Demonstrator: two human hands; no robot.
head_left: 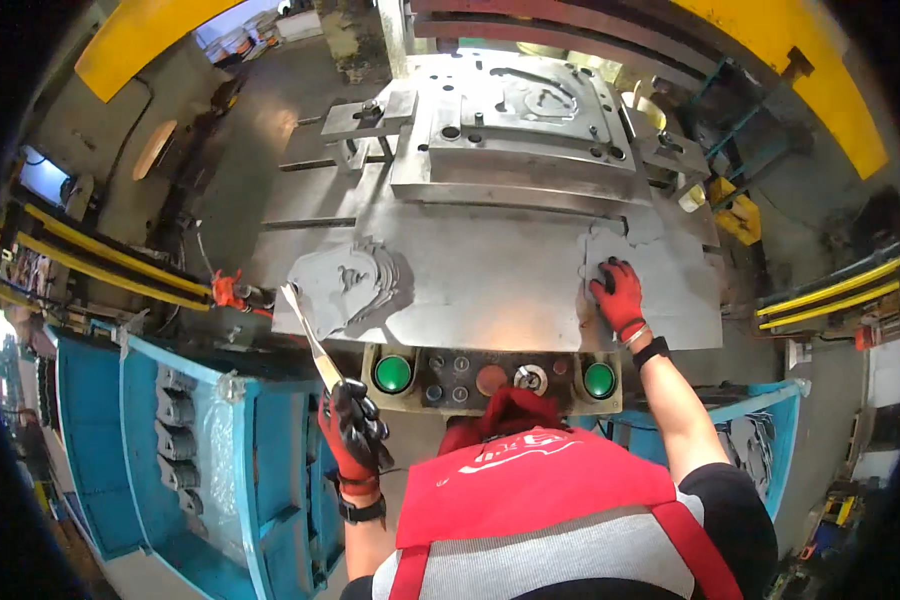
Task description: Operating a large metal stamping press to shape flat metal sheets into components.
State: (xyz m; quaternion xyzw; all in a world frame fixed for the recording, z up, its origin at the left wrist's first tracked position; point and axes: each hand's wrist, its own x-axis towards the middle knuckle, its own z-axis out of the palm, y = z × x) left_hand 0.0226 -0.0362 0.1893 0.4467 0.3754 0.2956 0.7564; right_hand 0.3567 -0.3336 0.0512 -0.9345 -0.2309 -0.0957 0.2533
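Note:
My left hand (353, 425), in a red and black glove, is closed around a long slim tool (318, 350) with a pale wooden handle. The tool's narrow light tip points up and left, beside a stack of flat grey metal blanks (335, 285) on the left of the press table (490, 270). Whether that tip touches the stack I cannot tell. At the table's right, my right hand (620, 298), gloved alike, rests with fingers apart on more thin grey metal pieces (625, 248). Part of these pieces is hidden under the hand.
A heavy steel die (520, 120) is clamped at the table's back. Along the front runs a control panel (490, 380) with green buttons (392, 374). Blue racks (260, 470) holding grey parts stand left and right. Yellow guards (820, 80) frame the press above.

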